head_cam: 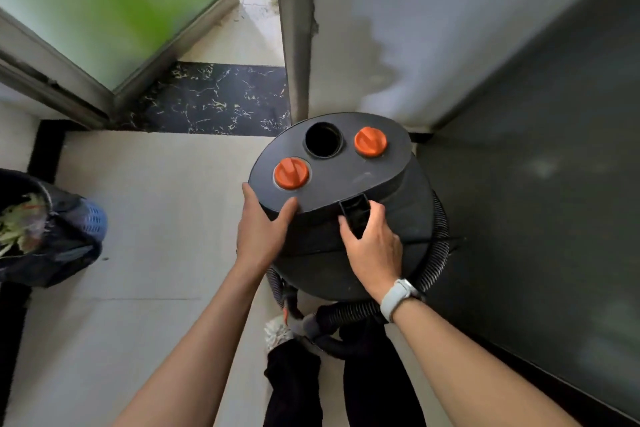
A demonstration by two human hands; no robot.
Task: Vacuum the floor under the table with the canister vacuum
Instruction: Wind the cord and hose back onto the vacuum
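Note:
A black canister vacuum stands on the tiled floor in a corner, seen from above. Its lid carries two orange knobs and an open round port. A ribbed grey hose wraps round its right side and down to the base. My left hand holds the lid's left edge, thumb on top. My right hand rests on the canister's front at a black rectangular latch, fingers on either side of it. No table is in view.
A white wall and a dark panel box in the vacuum on the right. A glass door stands ajar at upper left above a black marble threshold. A bin with scraps sits left. My legs are below.

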